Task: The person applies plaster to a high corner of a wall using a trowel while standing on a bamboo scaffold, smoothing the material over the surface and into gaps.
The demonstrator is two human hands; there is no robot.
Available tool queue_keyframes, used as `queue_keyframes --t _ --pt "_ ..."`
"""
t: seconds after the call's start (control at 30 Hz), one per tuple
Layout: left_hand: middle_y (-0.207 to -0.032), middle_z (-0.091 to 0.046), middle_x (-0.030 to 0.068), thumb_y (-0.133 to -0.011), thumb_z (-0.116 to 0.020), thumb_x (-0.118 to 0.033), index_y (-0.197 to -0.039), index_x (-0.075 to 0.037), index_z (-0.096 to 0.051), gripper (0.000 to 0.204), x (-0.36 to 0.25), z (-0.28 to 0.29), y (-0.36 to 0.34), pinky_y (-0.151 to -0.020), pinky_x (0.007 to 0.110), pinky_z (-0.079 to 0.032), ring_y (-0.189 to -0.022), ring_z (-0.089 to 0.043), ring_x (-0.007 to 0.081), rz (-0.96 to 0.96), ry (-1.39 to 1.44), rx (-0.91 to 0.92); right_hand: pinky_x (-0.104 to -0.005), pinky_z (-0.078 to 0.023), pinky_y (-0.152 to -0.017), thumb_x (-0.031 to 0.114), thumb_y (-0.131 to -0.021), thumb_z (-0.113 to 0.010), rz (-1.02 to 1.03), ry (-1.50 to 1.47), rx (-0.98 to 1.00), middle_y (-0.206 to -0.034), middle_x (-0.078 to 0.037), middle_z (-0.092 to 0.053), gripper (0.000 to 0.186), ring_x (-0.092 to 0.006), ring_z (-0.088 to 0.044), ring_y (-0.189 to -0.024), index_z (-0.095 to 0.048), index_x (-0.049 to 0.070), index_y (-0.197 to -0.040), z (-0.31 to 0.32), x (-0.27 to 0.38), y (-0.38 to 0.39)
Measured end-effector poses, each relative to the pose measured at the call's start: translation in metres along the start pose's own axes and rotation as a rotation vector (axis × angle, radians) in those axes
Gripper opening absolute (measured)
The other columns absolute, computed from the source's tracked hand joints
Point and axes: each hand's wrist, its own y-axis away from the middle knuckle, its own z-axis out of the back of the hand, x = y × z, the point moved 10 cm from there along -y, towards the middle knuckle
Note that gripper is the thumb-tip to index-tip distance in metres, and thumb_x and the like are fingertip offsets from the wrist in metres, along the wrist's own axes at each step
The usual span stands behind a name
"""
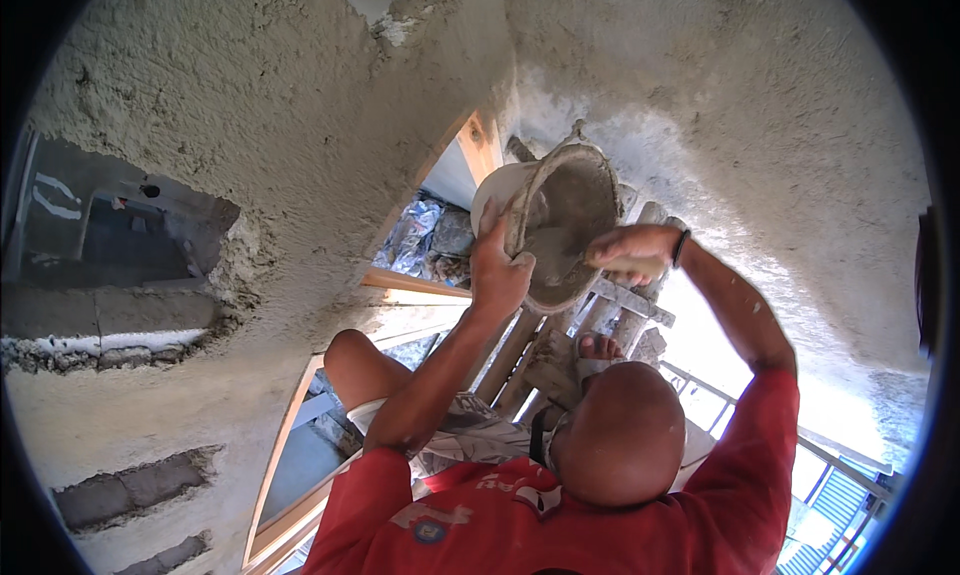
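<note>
My left hand [498,267] is closed on the left rim of a mortar-caked bucket [513,200]. The bucket tilts so that its mouth turns toward me, and wet grey mortar [570,210] lies inside. At the bucket's right side my right hand [635,252] is wrapped round the handle of what looks like a trowel [555,253]. Its blade sits in the bucket, smeared with mortar and hard to tell from it. A dark band circles my right wrist. Both arms reach forward from red sleeves.
Rough plastered walls [330,115] rise left and right, with a rectangular opening [120,225] at left. Below the bucket are wooden scaffold planks [510,355] with a foot on them. Wooden frames [275,475] stand at lower left, a railing [840,460] at lower right.
</note>
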Motion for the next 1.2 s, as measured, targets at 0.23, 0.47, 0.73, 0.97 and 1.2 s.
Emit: queue_keyframes --t 0.23,0.47,0.73,0.97,1.2 --pt "-0.108 -0.059 0.0060 -0.065 -0.048 0.013 -0.124 0.004 -0.049 0.060 0.040 0.018 -0.006 -0.087 0.025 -0.043 -0.095 -0.056 0.0139 0.243 0.575 -0.038 -0.0253 -0.042 -0.039 0.029 -0.092 -0.056 0.443 -0.442 -0.052 -0.069 -0.009 -0.052 0.046 -0.0144 -0.052 -0.052 -0.041 0.008 -0.131 -0.035 0.000 0.006" --pt "-0.109 -0.060 0.0083 -0.064 -0.049 0.012 -0.120 0.002 -0.051 0.057 0.059 0.021 -0.009 -0.089 0.027 -0.042 -0.099 -0.056 0.0168 0.307 0.685 -0.058 -0.0264 -0.042 -0.037 0.029 -0.094 -0.053 0.528 -0.469 -0.300 -0.068 -0.009 -0.053 0.048 -0.0150 -0.050 -0.043 -0.037 0.008 -0.134 -0.051 0.007 0.027" --pt "-0.098 -0.063 0.0053 -0.063 -0.050 0.010 -0.114 -0.001 -0.056 0.052 0.091 0.026 0.008 -0.073 0.029 -0.049 -0.085 -0.059 0.0160 0.458 0.735 -0.213 -0.0330 -0.046 -0.043 0.029 -0.086 -0.047 0.785 -0.718 -0.328 -0.076 -0.013 -0.054 0.049 -0.0210 -0.053 -0.052 -0.038 0.015 -0.132 -0.093 0.034 0.065" --pt "-0.101 -0.061 0.0060 -0.062 -0.049 0.013 -0.116 -0.001 -0.053 0.057 0.094 0.033 0.016 -0.073 0.030 -0.048 -0.087 -0.058 0.0174 0.444 0.805 -0.198 -0.0298 -0.048 -0.052 0.028 -0.089 -0.052 1.415 -1.015 -0.389 -0.082 -0.011 -0.054 0.030 -0.0189 -0.054 -0.061 -0.046 0.008 -0.110 -0.093 0.108 0.132" --pt "-0.105 -0.061 0.0070 -0.061 -0.049 0.012 -0.118 0.000 -0.052 0.058 0.079 0.054 0.028 -0.079 0.029 -0.047 -0.093 -0.058 0.0183 0.428 0.821 -0.188 -0.0266 -0.047 -0.052 0.025 -0.095 -0.048 2.019 -0.850 -0.923 -0.085 -0.009 -0.052 0.033 -0.0156 -0.052 -0.064 -0.040 0.004 -0.119 -0.080 0.151 0.248"
